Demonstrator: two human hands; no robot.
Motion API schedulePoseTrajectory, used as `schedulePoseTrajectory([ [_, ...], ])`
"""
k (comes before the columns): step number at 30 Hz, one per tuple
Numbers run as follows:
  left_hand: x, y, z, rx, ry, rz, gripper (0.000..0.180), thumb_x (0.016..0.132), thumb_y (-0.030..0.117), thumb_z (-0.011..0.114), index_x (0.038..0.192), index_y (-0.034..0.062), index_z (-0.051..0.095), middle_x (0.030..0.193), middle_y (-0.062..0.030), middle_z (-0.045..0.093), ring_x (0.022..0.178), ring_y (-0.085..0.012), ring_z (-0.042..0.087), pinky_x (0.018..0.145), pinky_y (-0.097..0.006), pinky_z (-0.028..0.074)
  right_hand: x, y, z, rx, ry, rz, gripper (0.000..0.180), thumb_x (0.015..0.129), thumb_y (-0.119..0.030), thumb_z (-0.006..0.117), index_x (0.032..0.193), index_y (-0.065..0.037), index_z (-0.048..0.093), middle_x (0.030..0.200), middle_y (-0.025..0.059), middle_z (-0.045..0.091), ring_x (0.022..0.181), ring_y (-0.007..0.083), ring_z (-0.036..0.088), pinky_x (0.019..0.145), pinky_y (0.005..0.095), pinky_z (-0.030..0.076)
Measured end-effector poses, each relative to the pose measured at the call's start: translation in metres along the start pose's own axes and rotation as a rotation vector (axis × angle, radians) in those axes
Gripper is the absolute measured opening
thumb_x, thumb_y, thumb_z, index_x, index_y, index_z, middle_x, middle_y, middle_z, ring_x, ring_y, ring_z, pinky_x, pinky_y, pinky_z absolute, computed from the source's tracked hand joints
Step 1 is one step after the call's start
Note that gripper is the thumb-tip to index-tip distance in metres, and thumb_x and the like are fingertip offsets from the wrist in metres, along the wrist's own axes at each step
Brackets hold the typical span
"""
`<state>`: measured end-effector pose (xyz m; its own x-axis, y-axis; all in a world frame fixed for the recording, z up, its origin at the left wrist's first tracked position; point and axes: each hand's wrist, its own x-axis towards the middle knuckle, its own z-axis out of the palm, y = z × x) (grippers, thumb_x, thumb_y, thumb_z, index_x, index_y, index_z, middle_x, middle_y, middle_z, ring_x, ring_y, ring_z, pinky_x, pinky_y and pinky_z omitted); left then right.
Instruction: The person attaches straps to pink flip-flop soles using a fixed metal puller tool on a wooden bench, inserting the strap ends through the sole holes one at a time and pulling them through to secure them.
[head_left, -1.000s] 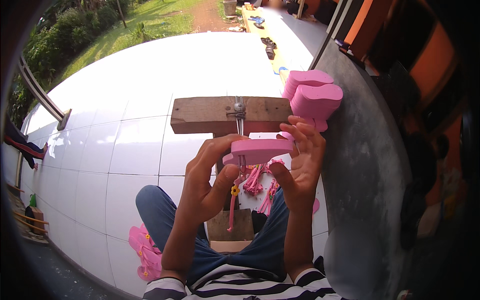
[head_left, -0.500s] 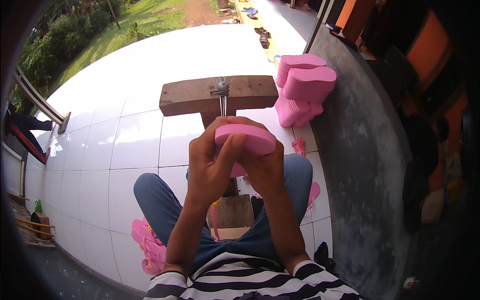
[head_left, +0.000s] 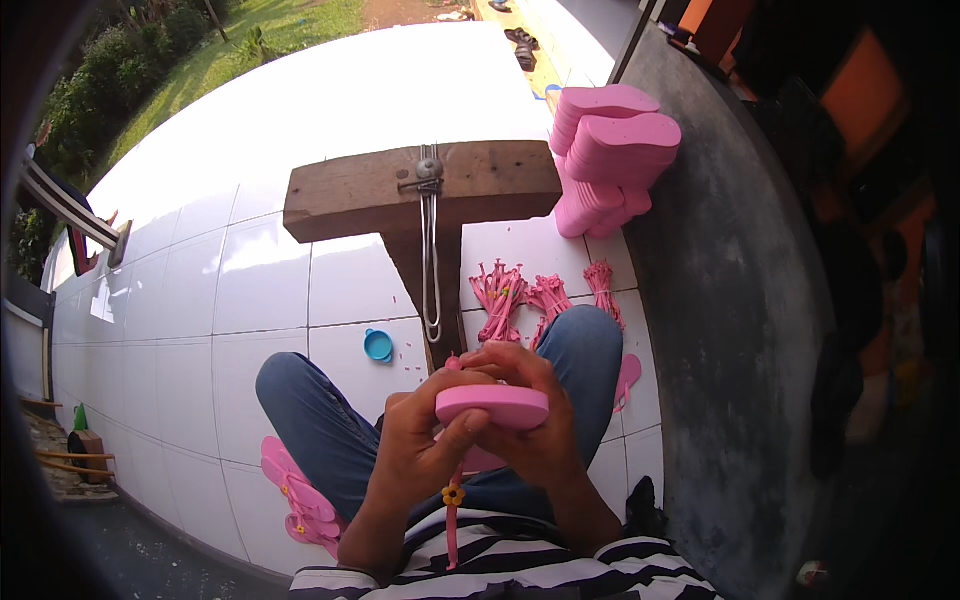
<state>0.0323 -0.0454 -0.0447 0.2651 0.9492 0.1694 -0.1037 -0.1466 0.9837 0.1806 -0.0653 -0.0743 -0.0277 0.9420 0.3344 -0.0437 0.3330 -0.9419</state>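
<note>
A pink foam flip-flop sole [head_left: 495, 405] is held edge-on between both hands, close to my body. My left hand [head_left: 420, 432] is closed on its left side, with the thumb on the near face. On the right side, my right hand [head_left: 545, 425] wraps round the same sole, its fingers curled over the far side. Below the sole hangs a pink strap [head_left: 451, 535] with a yellow flower [head_left: 453, 496]. A small pink strap end shows above my left fingers. Beyond my hands, a long looped metal wire hook [head_left: 431, 290] hangs from a T-shaped wooden stand [head_left: 345, 190].
Tall stacks of pink soles [head_left: 625, 150] stand by the grey wall [head_left: 730, 300]. Bundles of pink straps [head_left: 498, 300] lie near my right knee. A small blue dish [head_left: 378, 346] sits left of the stand. Finished pink flip-flops [head_left: 300, 495] lie beside my left leg.
Both hands have come down toward my body with the sole, away from the wire hook. The hook now hangs free, and the flowered strap dangles below the sole.
</note>
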Motion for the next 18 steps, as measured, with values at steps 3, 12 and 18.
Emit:
schedulePoseTrajectory([
  [3,0.004,-0.021,-0.009,0.086,0.033,-0.178,0.034,0.099,0.031,0.056,0.107,-0.0012,0.063,0.083,-0.0060,0.067,0.075,-0.0087,0.061,0.067,-0.024,0.048,-0.005,0.012,0.011,-0.368,0.207,0.045,0.081,0.072,-0.019,0.085,0.136,-0.006,0.038,0.119,0.0138,0.049,0.107,0.0269,0.057,0.082,0.0382,0.053],
  [12,0.009,-0.053,-0.021,-0.285,0.229,-0.458,0.034,0.101,0.028,0.053,0.118,-0.0008,0.059,0.090,-0.0057,0.064,0.083,-0.0089,0.059,0.073,-0.024,0.050,-0.025,0.037,0.039,-0.979,-0.095,0.027,0.026,0.083,-0.025,0.072,0.090,-0.004,0.058,0.082,0.0118,0.057,0.066,0.0301,0.063,0.057,0.0396,0.051],
  [18,0.006,-0.059,-0.034,0.586,0.092,-0.164,0.030,0.087,0.013,0.066,0.113,-0.0015,0.063,0.111,-0.0135,0.056,0.091,-0.0204,0.061,0.073,-0.028,0.053,-0.014,0.038,0.034,-0.947,-0.093,-0.090,0.016,0.080,-0.015,0.067,0.082,-0.005,0.055,0.076,0.0103,0.053,0.064,0.0281,0.061,0.053,0.0375,0.050],
])
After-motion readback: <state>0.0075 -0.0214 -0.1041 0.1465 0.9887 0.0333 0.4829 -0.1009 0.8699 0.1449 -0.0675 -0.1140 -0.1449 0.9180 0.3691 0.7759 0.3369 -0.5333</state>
